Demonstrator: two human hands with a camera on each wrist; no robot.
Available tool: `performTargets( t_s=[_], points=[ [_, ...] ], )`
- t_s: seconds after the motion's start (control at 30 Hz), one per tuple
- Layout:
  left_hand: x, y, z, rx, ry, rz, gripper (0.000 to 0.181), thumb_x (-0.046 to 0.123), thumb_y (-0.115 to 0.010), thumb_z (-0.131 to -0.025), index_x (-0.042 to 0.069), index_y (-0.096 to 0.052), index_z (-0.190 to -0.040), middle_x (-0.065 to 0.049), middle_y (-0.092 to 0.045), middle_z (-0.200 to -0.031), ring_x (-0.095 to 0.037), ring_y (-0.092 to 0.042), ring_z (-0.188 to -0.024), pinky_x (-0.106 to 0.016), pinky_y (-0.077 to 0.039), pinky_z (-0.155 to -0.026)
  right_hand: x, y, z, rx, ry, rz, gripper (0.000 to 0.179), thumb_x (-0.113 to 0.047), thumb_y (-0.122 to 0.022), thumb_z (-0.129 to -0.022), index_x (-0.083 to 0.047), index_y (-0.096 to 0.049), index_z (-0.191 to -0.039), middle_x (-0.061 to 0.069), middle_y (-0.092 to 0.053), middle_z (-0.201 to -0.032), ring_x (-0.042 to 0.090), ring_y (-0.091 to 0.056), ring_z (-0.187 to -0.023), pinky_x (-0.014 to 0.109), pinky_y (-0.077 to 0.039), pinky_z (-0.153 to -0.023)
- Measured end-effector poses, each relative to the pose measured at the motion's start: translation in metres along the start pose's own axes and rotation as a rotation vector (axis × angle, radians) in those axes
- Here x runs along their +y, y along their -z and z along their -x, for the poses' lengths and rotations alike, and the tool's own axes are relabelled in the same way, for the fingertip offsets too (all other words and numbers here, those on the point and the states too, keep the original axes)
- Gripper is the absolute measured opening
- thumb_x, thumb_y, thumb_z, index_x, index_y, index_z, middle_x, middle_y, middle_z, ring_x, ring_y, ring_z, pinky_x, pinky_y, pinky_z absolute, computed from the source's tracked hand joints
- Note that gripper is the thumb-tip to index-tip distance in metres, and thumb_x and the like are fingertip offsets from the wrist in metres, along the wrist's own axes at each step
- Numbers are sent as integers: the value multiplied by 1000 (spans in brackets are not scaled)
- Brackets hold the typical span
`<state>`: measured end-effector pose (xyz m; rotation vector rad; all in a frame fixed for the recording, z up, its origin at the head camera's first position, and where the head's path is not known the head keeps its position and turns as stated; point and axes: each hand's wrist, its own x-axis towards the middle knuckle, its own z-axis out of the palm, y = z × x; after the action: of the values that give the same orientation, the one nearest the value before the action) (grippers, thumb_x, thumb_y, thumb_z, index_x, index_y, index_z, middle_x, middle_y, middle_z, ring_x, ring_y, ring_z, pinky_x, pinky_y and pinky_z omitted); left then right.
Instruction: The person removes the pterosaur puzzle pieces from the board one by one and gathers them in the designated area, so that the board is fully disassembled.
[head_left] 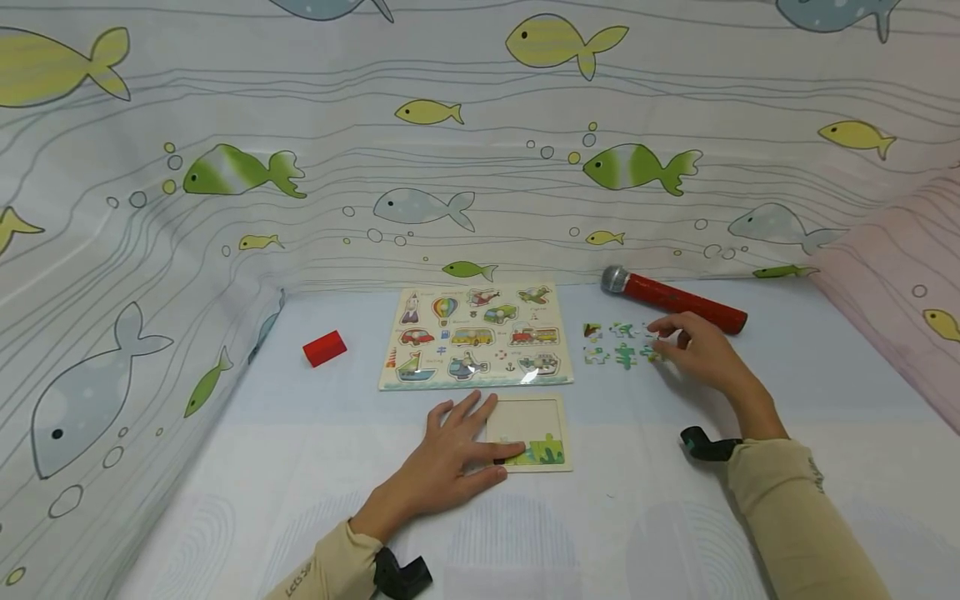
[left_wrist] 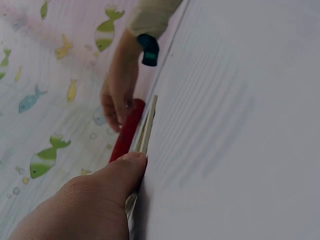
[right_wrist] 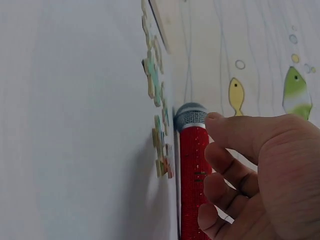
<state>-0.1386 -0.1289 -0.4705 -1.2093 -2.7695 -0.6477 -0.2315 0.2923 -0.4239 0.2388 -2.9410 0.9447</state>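
In the head view my left hand (head_left: 459, 457) lies with spread fingers over the left side of a small wooden puzzle tray (head_left: 567, 442). Green puzzle pieces (head_left: 551, 451) fill the tray's lower right, and the hand hides part of that row. The left wrist view has the thumb (left_wrist: 120, 175) against the tray's edge. My right hand (head_left: 697, 350) hovers at the right end of a group of loose jigsaw pieces (head_left: 624, 356), fingers loosely bent. Between its thumb and fingers nothing shows in the right wrist view, where the loose pieces (right_wrist: 151, 82) stay apart from the fingertips.
A larger board with vehicle pictures (head_left: 476, 337) lies behind the tray. At the back right is a red microphone (head_left: 682, 302), close behind the right hand. A red block (head_left: 325, 349) sits at the left. Fish-patterned cloth (head_left: 465, 167) rises behind the table.
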Motion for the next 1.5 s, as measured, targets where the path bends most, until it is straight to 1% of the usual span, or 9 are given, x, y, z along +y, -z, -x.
performTargets(
  t_s=[0.13, 0.3, 0.47, 0.6, 0.8, 1.03, 1.2, 1.33, 1.5],
  points=[
    [1, 0, 0, 8, 10, -7, 37, 53, -52, -102, 52, -57, -139, -14, -29, -168, -41, -14, -158, -69, -11, -114, -9, -3, -1, 6, 46, -20, 30, -15, -68, -97, -4, -67, -125, 17, -65, -114, 27, -51, -91, 27, -44, -69],
    [3, 1, 3, 0, 27, -1, 38, 51, -53, -102, 51, -57, -139, -14, -28, -168, -41, -12, -159, -70, -8, -114, -18, -15, 0, -11, 95, -34, 28, -14, -69, -96, -4, -68, -123, 15, -67, -109, 24, -52, -88, 26, -44, -70],
    [5, 2, 7, 1, 25, 6, 37, 49, -54, -102, 49, -58, -140, -14, -29, -168, -41, -13, -158, -70, -9, -113, -30, -31, 1, -41, 139, -56, 24, -11, -69, -95, -5, -70, -119, 10, -68, -103, 20, -51, -82, 27, -43, -68],
    [6, 2, 5, 17, 29, -6, 38, 50, -53, -102, 50, -57, -140, -13, -30, -167, -41, -16, -158, -69, -11, -112, -47, -44, 0, -68, 191, -106, 22, -13, -72, -94, -7, -72, -115, 5, -68, -97, 17, -51, -79, 26, -43, -67],
    [7, 5, 0, -20, 65, -14, 38, 51, -53, -102, 51, -56, -140, -11, -30, -168, -40, -11, -159, -69, -12, -113, -77, -63, 4, -157, 299, -189, 20, -10, -74, -93, -7, -73, -112, 2, -67, -94, 13, -51, -74, 25, -44, -65],
    [5, 7, -6, -13, 46, -41, 37, 50, -56, -101, 50, -58, -139, -10, -34, -166, -42, -12, -158, -71, -10, -112, -105, -79, 12, -290, 406, -272, 23, -12, -74, -92, -8, -72, -115, -1, -68, -95, 12, -54, -75, 24, -47, -68],
    [4, 6, -7, -10, 46, -35, 37, 50, -56, -102, 51, -58, -138, -9, -35, -166, -41, -11, -158, -70, -10, -113, -115, -91, 16, -386, 435, -295, 22, -15, -73, -94, -9, -71, -116, -1, -71, -100, 10, -54, -76, 23, -47, -69],
    [2, 4, -8, 0, 44, -27, 36, 51, -56, -101, 50, -60, -137, -8, -35, -166, -40, -12, -158, -70, -11, -113, -120, -96, 17, -412, 439, -293, 23, -16, -73, -94, -11, -71, -116, 0, -70, -102, 12, -53, -77, 24, -46, -71],
    [1, 2, -8, 18, 42, 7, 35, 50, -58, -101, 48, -62, -135, -8, -34, -166, -40, -12, -158, -70, -11, -112, -122, -97, 19, -443, 435, -285, 23, -16, -75, -92, -14, -71, -114, -1, -69, -108, 11, -53, -86, 25, -45, -78]
  ],
)
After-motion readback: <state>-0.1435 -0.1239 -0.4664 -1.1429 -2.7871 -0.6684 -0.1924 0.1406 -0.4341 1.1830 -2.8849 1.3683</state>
